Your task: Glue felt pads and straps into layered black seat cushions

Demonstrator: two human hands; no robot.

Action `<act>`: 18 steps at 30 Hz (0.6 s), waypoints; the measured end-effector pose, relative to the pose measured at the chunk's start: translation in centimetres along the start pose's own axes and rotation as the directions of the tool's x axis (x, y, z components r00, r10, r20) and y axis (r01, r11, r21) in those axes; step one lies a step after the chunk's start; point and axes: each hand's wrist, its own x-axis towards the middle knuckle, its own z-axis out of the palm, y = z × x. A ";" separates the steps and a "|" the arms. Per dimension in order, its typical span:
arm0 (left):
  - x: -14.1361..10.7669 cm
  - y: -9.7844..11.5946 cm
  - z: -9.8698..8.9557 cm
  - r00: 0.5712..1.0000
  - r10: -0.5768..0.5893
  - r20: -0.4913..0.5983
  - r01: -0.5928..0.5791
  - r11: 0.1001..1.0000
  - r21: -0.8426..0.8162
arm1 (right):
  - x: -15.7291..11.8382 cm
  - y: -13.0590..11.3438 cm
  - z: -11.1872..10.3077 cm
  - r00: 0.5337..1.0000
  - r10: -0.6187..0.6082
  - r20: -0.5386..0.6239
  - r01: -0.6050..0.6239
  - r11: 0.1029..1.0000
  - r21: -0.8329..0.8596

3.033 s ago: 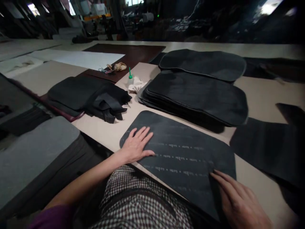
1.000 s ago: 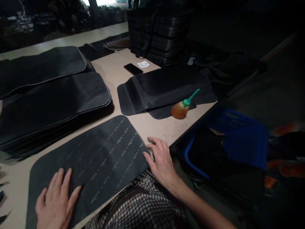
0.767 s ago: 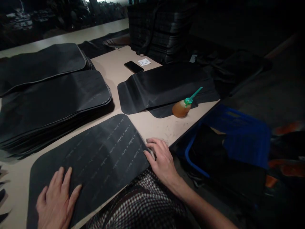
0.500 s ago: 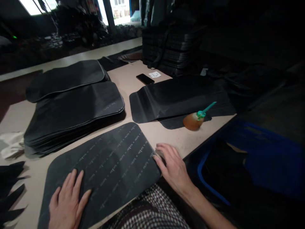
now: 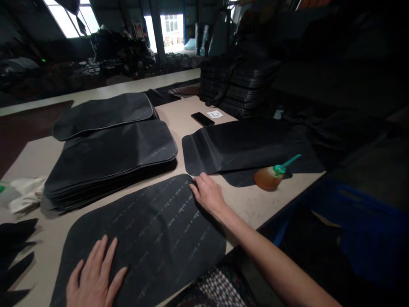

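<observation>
A black rounded panel, printed with slanting rows of pale lettering, lies on the table before me. My left hand rests flat on its near left part, fingers spread. At the panel's far right corner is my right hand, its fingers curled together and its thumb over the edge; whatever they hold is hidden. Right of that hand stands a squat bottle of amber liquid with a green nozzle, beside larger black sheets.
Behind the panel is a thick stack of similar black panels. A phone and a white paper slip lie farther back, near a tall dark stack. Pale cloth is at left. A blue crate stands below the table's right edge.
My right hand has slid away from me along the panel's right edge to its far corner. The left hand stays flat on the panel. The camera view has tilted up slightly.
</observation>
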 end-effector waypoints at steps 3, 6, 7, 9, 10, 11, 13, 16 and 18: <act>0.0 -0.1 0.3 1.000 -0.018 -0.022 0.018 1.000 -0.015 | 0.0 0.6 0.6 1.000 0.026 -0.017 -0.026 0.999 0.030; 0.0 -0.3 0.5 0.999 -0.024 -0.023 0.023 0.999 -0.039 | 0.4 1.0 0.8 0.999 0.042 -0.028 -0.040 0.998 0.040; 0.0 -0.4 0.6 1.000 -0.026 -0.018 0.025 0.999 -0.042 | 0.6 1.1 0.8 0.999 0.040 -0.027 -0.039 0.998 0.042; 0.1 -0.3 0.3 0.999 -0.037 -0.002 0.037 0.999 -0.037 | 0.7 1.0 0.8 0.999 0.026 -0.024 -0.025 0.998 0.050; 0.1 -0.1 0.0 0.999 -0.045 0.009 0.046 0.999 -0.027 | 0.7 0.8 0.7 0.999 0.018 -0.030 -0.016 0.998 0.055; 0.0 0.1 -0.4 0.998 -0.056 0.025 0.057 0.998 -0.012 | 0.5 0.7 0.7 0.999 0.002 -0.042 0.000 0.999 0.053; 0.1 0.7 -1.5 0.995 -0.073 0.070 0.072 0.997 0.020 | -0.1 0.6 0.9 0.993 -0.035 -0.115 0.037 0.999 0.018; 0.5 1.1 -2.9 0.985 -0.098 0.144 0.094 0.995 0.032 | -0.4 1.3 1.9 0.943 -0.256 -0.213 0.248 0.967 -0.062; 0.9 0.9 -3.6 0.973 -0.125 0.192 0.126 0.992 0.006 | 0.0 1.8 3.0 0.871 -0.440 -0.220 0.444 0.896 -0.033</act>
